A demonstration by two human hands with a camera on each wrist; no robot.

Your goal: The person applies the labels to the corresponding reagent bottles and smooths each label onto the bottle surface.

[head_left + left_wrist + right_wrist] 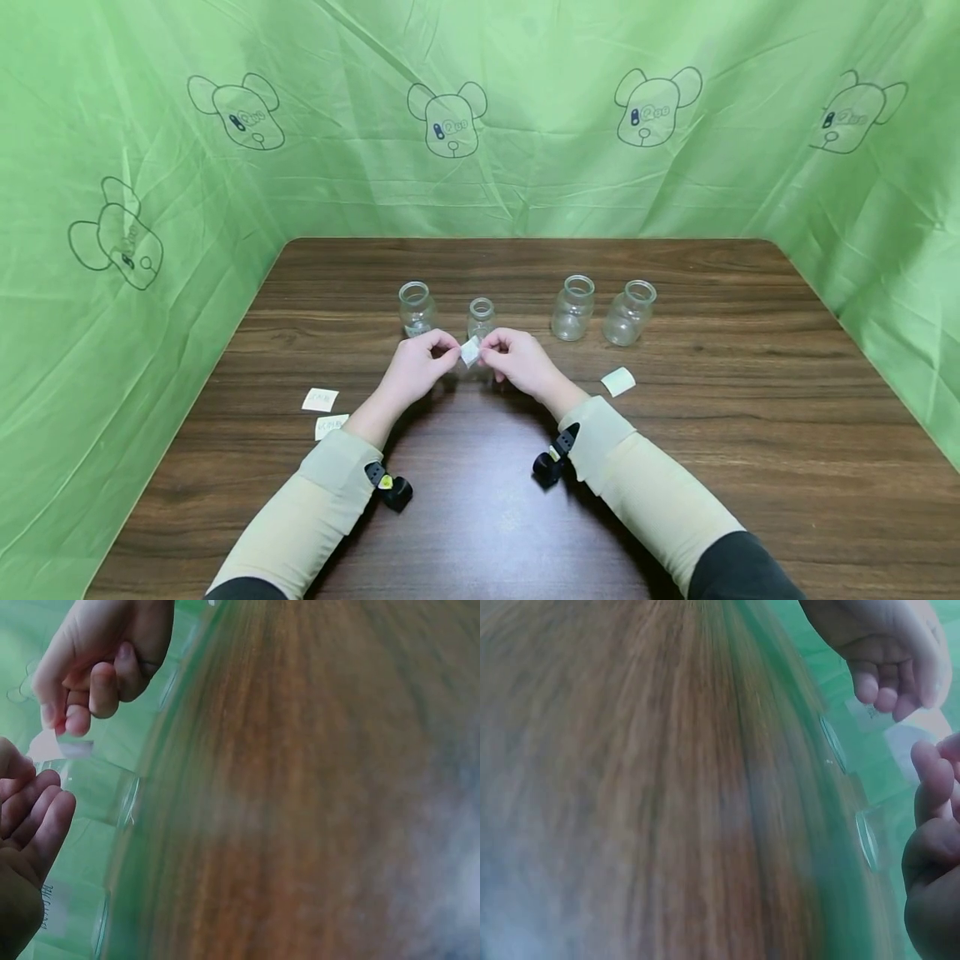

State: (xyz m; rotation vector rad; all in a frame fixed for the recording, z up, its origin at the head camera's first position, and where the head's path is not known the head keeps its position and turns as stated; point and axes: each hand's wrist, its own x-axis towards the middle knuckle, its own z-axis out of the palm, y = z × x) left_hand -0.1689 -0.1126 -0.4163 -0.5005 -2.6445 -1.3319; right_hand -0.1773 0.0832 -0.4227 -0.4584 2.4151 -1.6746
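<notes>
A small white paper label point(469, 351) is stretched between both hands, just in front of a small glass jar point(481, 313). My left hand point(422, 364) pinches its left side between thumb and forefinger. At the opposite side, the right hand point(523, 362) grips it with thumb and forefinger. In the left wrist view the label point(46, 746) looks bent, with a greyish strip standing out from it. Behind the left hand stands a larger open glass jar point(416, 305); a label with handwriting point(54, 907) shows on it in the left wrist view.
Two more lidless glass jars, one point(573, 312) beside the other point(630, 315), stand at the right. Two written paper labels point(320, 400) lie near the left forearm, one partly behind the sleeve. Another white label point(618, 382) lies right of the right wrist. Green cloth point(525, 183) surrounds the wooden table point(750, 400).
</notes>
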